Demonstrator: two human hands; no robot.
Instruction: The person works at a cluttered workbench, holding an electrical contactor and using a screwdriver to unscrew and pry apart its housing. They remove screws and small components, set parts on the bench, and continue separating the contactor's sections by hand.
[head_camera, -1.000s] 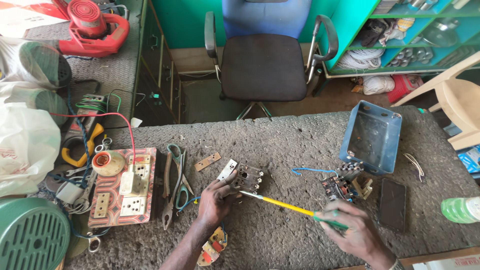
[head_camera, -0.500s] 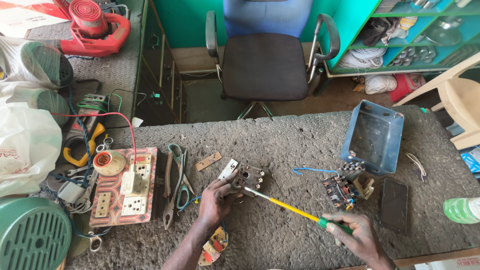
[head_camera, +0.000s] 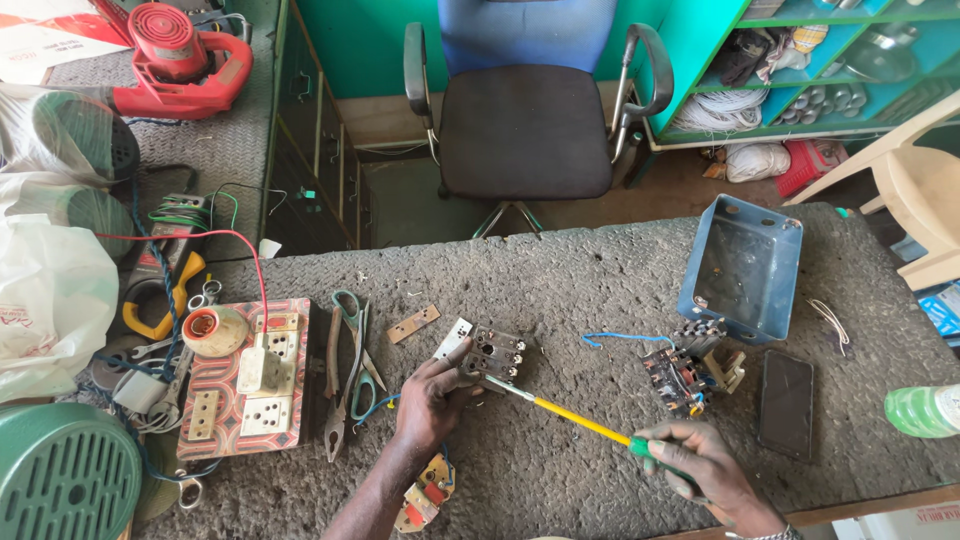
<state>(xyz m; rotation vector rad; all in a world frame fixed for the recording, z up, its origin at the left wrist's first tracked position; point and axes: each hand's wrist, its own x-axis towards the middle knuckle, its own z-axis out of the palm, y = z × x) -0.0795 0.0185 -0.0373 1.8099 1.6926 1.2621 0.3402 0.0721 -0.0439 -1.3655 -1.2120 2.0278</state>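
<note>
Left hand (head_camera: 432, 400): grip clamped on the terminal block (head_camera: 492, 355), mid-surface.
Right hand (head_camera: 700, 468): closed round the screwdriver (head_camera: 570, 415) — tip apparently at the block.
Around: pliers (head_camera: 345, 370) left; blue metal box (head_camera: 742, 265), phone (head_camera: 786, 402) right.

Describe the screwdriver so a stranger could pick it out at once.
On the grey workbench, below the black office chair, look between the two hands. The screwdriver has a thin yellow shaft and green handle, held by the right hand, its tip at the small terminal block the left hand steadies.
</note>
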